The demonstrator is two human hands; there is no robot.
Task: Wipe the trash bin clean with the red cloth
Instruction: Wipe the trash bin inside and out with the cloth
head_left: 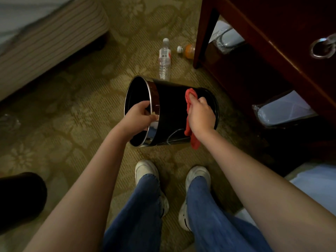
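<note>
Trash bin (pixel 171 106): black, round, with a shiny metal band at its rim; held tipped on its side above the carpet (pixel 76 113), mouth turned to the left, base to the right. Whether its lower edge touches the carpet cannot be told.

Red cloth (pixel 189 113): bunched, pressed against the bin's outer wall near the base end; one tail hangs down below the bin's lower edge.

Left hand (pixel 140 117): closed on the bin's metal rim, fingers curled inside the mouth, thumb on the outside of the band.

Right hand (pixel 201 113): closed on the red cloth, palm bearing it against the bin's black side.

Carpet: olive-tan with a pale floral pattern, carrying everything below.

Clear plastic bottle (pixel 165 60): lying on the carpet just beyond the bin, white cap pointing away (red-and-white label).

Orange bottle (pixel 188 50): lying beside the clear one, partly behind the leg of the dark wooden furniture (pixel 269 39) at the upper right; that piece has a metal ring pull (pixel 322 48).

Bed (pixel 45 37): striped base, upper left corner.

White shoes (pixel 146 170) and blue jeans (pixel 141 206): the person's own, on the carpet just nearer than the bin.
</note>
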